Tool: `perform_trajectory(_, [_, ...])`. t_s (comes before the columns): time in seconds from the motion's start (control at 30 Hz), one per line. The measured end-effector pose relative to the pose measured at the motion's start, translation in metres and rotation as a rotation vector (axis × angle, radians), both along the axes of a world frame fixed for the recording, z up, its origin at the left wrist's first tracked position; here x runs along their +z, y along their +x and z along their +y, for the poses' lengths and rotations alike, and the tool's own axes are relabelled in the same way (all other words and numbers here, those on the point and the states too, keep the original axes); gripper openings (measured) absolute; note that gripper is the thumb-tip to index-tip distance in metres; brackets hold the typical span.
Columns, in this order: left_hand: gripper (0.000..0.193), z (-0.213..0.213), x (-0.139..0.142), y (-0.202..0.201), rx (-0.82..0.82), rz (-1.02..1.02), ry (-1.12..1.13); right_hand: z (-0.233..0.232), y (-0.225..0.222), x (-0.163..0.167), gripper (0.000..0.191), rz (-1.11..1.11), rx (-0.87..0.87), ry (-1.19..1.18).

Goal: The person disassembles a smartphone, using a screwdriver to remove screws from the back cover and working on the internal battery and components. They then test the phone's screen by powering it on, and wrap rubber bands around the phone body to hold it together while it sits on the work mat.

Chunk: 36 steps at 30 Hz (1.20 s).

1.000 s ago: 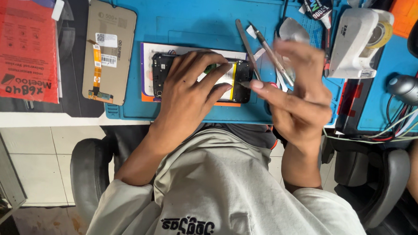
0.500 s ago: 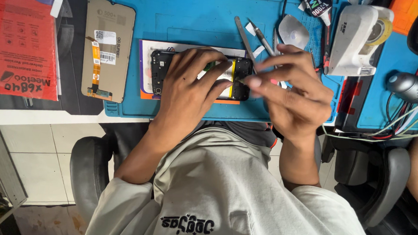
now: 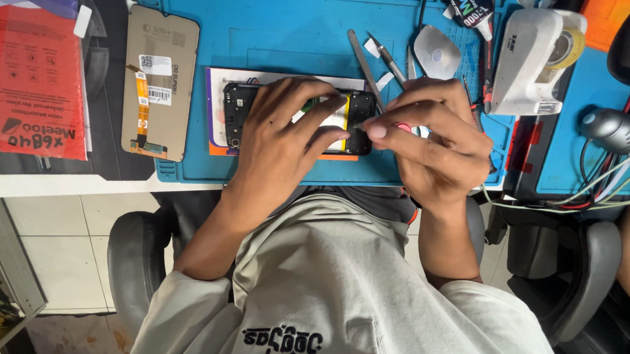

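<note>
Phone (image 3: 241, 112) lies flat on the blue mat (image 3: 294, 32), long axis left-right. Left hand (image 3: 277, 135) presses it, fingers spread; right hand (image 3: 432, 143) pinches tweezers (image 3: 378, 65) at its right end.

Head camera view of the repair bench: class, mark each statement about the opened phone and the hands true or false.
1. Both hands rest on the opened black phone. True.
2. The phone lies on a red mat. False: on a blue work mat.
3. A tan replacement screen panel lies beside the phone. True.
4. The white tape dispenser is being held. False: it stands untouched.
</note>
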<state>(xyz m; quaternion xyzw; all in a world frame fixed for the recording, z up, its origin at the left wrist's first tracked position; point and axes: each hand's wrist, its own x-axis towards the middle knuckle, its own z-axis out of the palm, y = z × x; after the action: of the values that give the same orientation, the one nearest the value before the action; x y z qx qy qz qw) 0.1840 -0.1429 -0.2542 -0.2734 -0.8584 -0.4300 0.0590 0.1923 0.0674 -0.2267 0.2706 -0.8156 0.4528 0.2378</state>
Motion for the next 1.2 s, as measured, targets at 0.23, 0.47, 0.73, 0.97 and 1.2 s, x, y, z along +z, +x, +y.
perform_trajectory(0.23, [0.026, 0.003, 0.002, 0.0, -0.046, -0.01, 0.068, 0.011, 0.013, -0.029, 0.024, -0.182, -0.052, -0.403])
perform_trajectory(0.47, [0.02, 0.008, 0.002, -0.001, -0.148, 0.025, 0.232, 0.028, 0.033, -0.046, 0.035, -0.193, -0.138, -0.533])
perform_trajectory(0.73, [0.021, 0.011, 0.009, 0.0, -0.178, 0.122, 0.227, 0.022, 0.04, -0.029, 0.033, -0.115, -0.219, -0.396])
perform_trajectory(0.97, [0.019, 0.015, 0.004, 0.001, -0.155, 0.132, 0.229, 0.013, 0.046, -0.018, 0.031, -0.072, -0.289, -0.307])
perform_trajectory(1.2, [0.014, 0.027, 0.001, 0.014, -0.004, -0.082, 0.475, 0.023, 0.052, -0.035, 0.039, 0.009, -0.368, -0.599])
